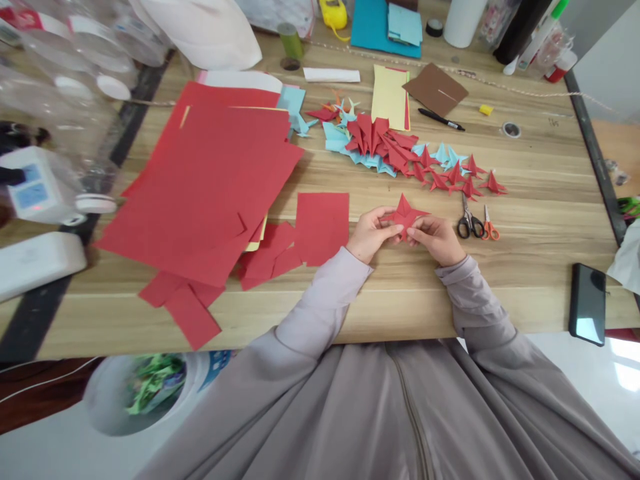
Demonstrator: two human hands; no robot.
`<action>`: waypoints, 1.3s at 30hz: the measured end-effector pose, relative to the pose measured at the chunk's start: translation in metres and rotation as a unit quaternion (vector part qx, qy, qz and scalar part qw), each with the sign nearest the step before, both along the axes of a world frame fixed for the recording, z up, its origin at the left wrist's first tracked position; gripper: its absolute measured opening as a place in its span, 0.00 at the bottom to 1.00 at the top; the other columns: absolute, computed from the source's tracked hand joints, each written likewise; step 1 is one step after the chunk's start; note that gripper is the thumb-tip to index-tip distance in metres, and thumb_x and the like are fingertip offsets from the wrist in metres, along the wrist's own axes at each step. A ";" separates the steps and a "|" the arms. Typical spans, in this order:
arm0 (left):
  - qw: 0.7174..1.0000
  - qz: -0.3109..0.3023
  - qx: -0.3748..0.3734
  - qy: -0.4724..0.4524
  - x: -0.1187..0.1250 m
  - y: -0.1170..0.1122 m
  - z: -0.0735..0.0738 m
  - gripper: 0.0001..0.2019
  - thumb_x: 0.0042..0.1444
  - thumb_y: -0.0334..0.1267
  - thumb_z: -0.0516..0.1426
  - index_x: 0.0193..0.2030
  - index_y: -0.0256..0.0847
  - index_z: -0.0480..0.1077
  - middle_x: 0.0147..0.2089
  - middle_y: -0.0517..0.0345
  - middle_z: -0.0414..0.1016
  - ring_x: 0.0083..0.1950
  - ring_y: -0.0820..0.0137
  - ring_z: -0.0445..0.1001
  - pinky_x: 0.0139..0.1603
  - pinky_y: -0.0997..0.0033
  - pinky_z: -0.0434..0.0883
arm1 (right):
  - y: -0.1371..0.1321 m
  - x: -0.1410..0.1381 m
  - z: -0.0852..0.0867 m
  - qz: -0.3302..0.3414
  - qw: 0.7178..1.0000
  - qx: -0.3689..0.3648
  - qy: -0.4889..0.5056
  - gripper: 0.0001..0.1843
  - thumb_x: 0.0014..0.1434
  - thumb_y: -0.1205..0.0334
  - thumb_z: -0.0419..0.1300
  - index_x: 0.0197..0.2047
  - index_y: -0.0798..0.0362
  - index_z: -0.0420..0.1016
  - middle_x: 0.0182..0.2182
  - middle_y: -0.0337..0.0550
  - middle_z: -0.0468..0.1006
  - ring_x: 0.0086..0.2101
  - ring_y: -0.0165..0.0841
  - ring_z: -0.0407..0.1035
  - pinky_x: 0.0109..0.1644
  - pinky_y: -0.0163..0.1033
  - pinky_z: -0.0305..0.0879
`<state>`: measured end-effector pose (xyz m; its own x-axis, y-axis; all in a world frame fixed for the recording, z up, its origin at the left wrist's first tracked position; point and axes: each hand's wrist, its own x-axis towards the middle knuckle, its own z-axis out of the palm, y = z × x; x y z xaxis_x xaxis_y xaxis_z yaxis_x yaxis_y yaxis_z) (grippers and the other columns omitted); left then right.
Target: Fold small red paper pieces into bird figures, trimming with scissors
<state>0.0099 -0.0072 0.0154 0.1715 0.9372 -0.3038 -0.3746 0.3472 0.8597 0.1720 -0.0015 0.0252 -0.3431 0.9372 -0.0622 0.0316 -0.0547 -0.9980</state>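
Note:
A folded red paper figure (403,212) with pointed tips is held between both my hands, just above the wooden table. My left hand (373,233) pinches its left side between thumb and fingers. On the other side, my right hand (436,239) grips the lower right part the same way. Beyond the hands lie several finished red paper figures (455,175) and a heap of red folded pieces (373,137) over light blue ones (367,160). A square red sheet (323,227) rests left of my left hand. Black-handled scissors (467,223) and small orange scissors (490,228) lie right of my right hand.
Large red sheets (200,193) are stacked at the left, with red offcuts (193,317) by the front edge. A phone (588,303) lies at the right edge. A pen (441,119) and a brown sheet (437,90) lie farther back. Below the table stands a bin (107,400).

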 end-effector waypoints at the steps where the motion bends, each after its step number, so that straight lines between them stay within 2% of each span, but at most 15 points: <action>1: 1.000 -0.006 -0.003 -0.005 -0.001 0.000 0.001 0.23 0.38 0.33 0.66 0.44 0.34 0.69 0.24 0.63 0.74 0.19 0.77 0.68 0.22 0.75 0.65 | 0.000 0.001 -0.001 0.006 1.000 0.007 -0.003 0.18 0.47 0.47 0.67 0.24 0.54 0.72 0.20 0.37 0.73 0.21 0.26 0.67 0.28 0.34 0.64; 4: 0.999 -0.028 -0.007 -0.015 -0.003 0.000 0.003 0.19 0.38 0.32 0.66 0.39 0.32 0.71 0.23 0.62 0.73 0.16 0.80 0.64 0.19 0.76 0.60 | 0.000 0.003 -0.004 0.021 0.999 0.026 -0.024 0.18 0.49 0.47 0.66 0.25 0.54 0.72 0.20 0.38 0.73 0.22 0.27 0.67 0.29 0.34 0.64; 8: 0.999 -0.046 -0.013 -0.021 -0.006 0.001 0.005 0.18 0.37 0.32 0.66 0.39 0.32 0.72 0.22 0.62 0.72 0.16 0.81 0.62 0.18 0.76 0.57 | 0.000 0.003 -0.004 0.018 0.997 0.049 -0.054 0.18 0.50 0.46 0.65 0.26 0.54 0.73 0.21 0.38 0.74 0.23 0.27 0.67 0.30 0.35 0.64; 15: 0.998 -0.049 -0.014 -0.021 -0.007 0.002 0.005 0.17 0.38 0.32 0.65 0.38 0.33 0.73 0.21 0.62 0.72 0.14 0.81 0.59 0.17 0.75 0.54 | -0.002 0.001 0.001 0.017 0.997 0.058 -0.057 0.18 0.49 0.46 0.66 0.25 0.53 0.73 0.21 0.38 0.74 0.23 0.28 0.67 0.30 0.36 0.63; 23: 0.999 -0.043 -0.028 -0.010 -0.006 0.002 0.006 0.19 0.37 0.32 0.64 0.40 0.32 0.71 0.18 0.62 0.72 0.12 0.80 0.58 0.15 0.76 0.51 | 0.000 0.005 -0.005 0.044 0.992 0.069 -0.102 0.17 0.53 0.48 0.63 0.26 0.54 0.73 0.20 0.38 0.73 0.23 0.28 0.64 0.30 0.36 0.61; 26: 0.999 -0.041 -0.020 -0.012 -0.005 0.002 0.005 0.17 0.37 0.33 0.63 0.37 0.33 0.71 0.19 0.61 0.73 0.11 0.80 0.58 0.14 0.76 0.51 | 0.000 0.005 -0.006 0.048 0.992 0.061 -0.103 0.17 0.54 0.49 0.62 0.26 0.55 0.72 0.20 0.38 0.72 0.22 0.27 0.62 0.28 0.36 0.59; 28: 0.999 -0.035 -0.009 -0.014 -0.004 0.002 0.005 0.14 0.38 0.33 0.63 0.34 0.34 0.70 0.19 0.61 0.73 0.12 0.80 0.59 0.15 0.76 0.53 | 0.000 0.004 -0.007 0.029 0.994 0.058 -0.083 0.15 0.52 0.50 0.64 0.27 0.54 0.70 0.22 0.38 0.72 0.22 0.26 0.62 0.28 0.35 0.59; 33: 1.000 -0.012 0.010 -0.013 -0.001 0.000 0.006 0.10 0.42 0.36 0.63 0.31 0.35 0.70 0.23 0.61 0.73 0.15 0.81 0.61 0.16 0.76 0.56 | -0.003 0.001 -0.006 -0.066 0.993 0.076 -0.063 0.17 0.45 0.55 0.69 0.26 0.51 0.65 0.21 0.33 0.68 0.21 0.25 0.60 0.27 0.34 0.58; 37: 1.000 -0.007 0.016 -0.007 0.001 0.000 0.004 0.09 0.43 0.35 0.62 0.33 0.35 0.70 0.22 0.62 0.72 0.16 0.79 0.63 0.18 0.76 0.59 | -0.005 -0.001 -0.004 -0.064 0.984 0.135 -0.098 0.11 0.47 0.59 0.68 0.34 0.50 0.73 0.24 0.36 0.73 0.25 0.28 0.65 0.31 0.37 0.63; 39: 1.000 -0.010 0.014 0.003 0.003 -0.001 0.002 0.10 0.43 0.35 0.62 0.33 0.36 0.69 0.21 0.63 0.71 0.16 0.79 0.63 0.18 0.76 0.59 | -0.006 -0.002 -0.002 -0.046 0.976 0.169 -0.126 0.07 0.49 0.60 0.66 0.34 0.49 0.76 0.27 0.39 0.75 0.27 0.30 0.67 0.34 0.38 0.64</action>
